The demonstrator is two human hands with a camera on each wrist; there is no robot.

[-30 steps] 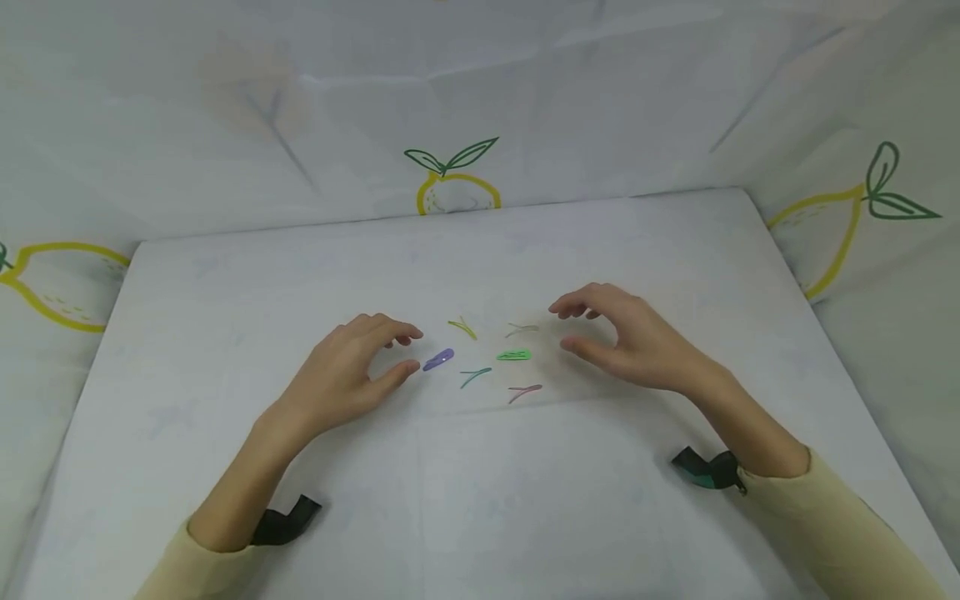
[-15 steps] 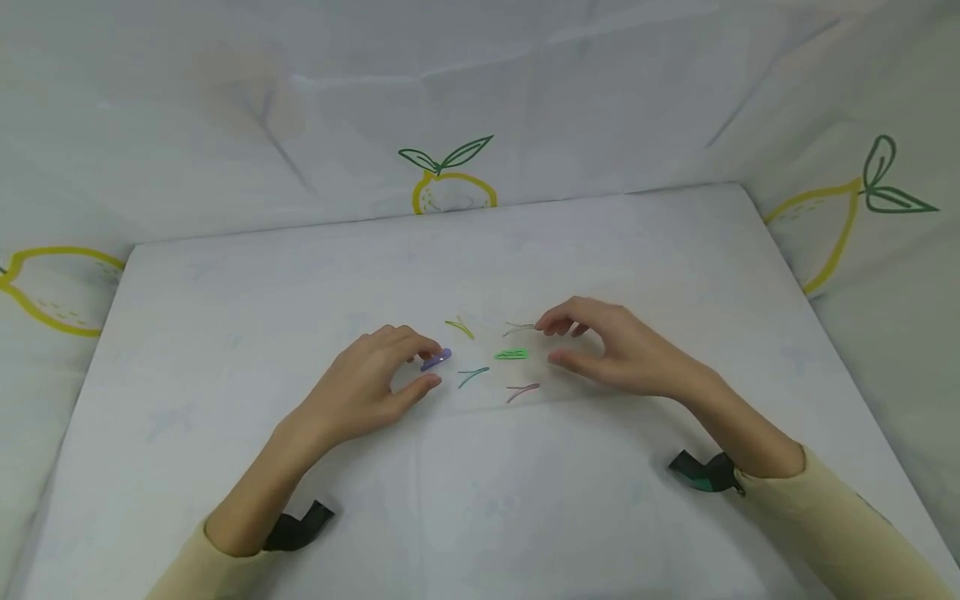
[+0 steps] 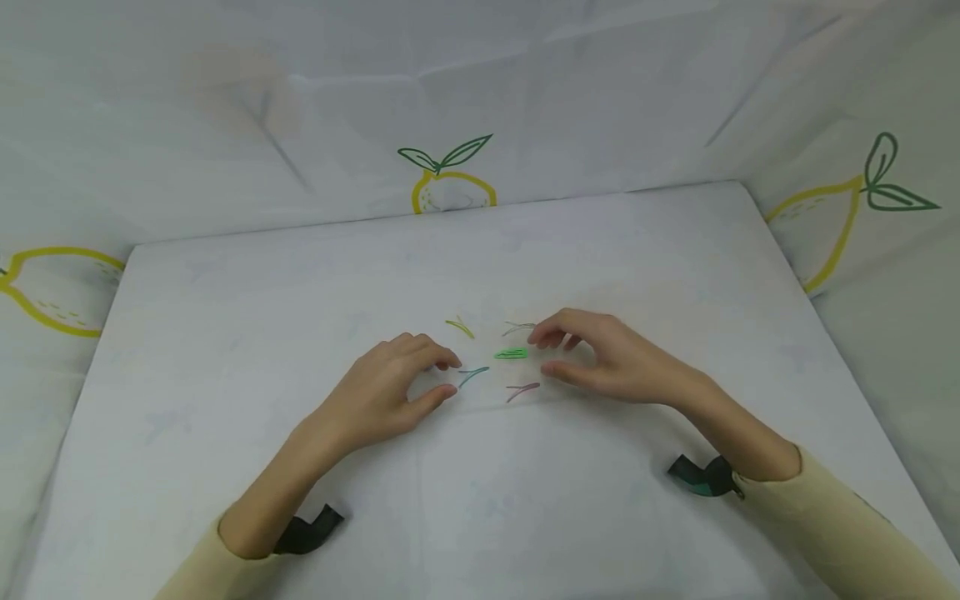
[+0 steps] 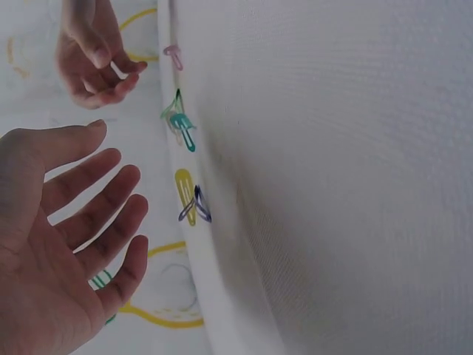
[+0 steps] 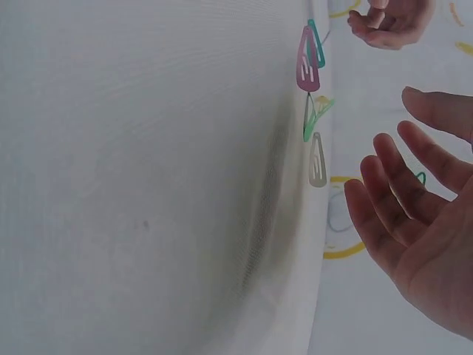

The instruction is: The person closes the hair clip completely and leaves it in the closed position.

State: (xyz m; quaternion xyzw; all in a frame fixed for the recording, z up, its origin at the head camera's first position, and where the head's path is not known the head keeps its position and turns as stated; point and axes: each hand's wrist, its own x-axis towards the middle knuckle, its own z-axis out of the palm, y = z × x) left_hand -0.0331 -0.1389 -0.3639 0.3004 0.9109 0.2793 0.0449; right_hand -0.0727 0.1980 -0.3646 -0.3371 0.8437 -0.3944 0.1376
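Several snap hair clips lie on the white table. My left hand (image 3: 390, 387) hovers with spread, loosely bent fingers, its fingertips close to the teal hair clip (image 3: 474, 375). It hides the purple hair clip (image 4: 202, 205) in the head view, though the left wrist view shows that clip beyond the fingers. My right hand (image 3: 607, 358) is also relaxed, with nothing in it, its fingertips near the green hair clip (image 3: 512, 354) and overlapping the end of the grey hair clip (image 3: 516, 328). A yellow hair clip (image 3: 461, 327) lies farther back, and a pink hair clip (image 3: 523, 390) nearer the front.
The white-covered table (image 3: 480, 500) reaches back to a hanging white cloth (image 3: 585, 108) printed with lemons. Cloth also hangs at both sides. Black bands with small protruding parts are strapped under both wrists.
My left hand has moved right, past the purple hair clip, which it now covers in the head view. My right hand has moved left and slightly nearer the body. The visible clips stay in place.
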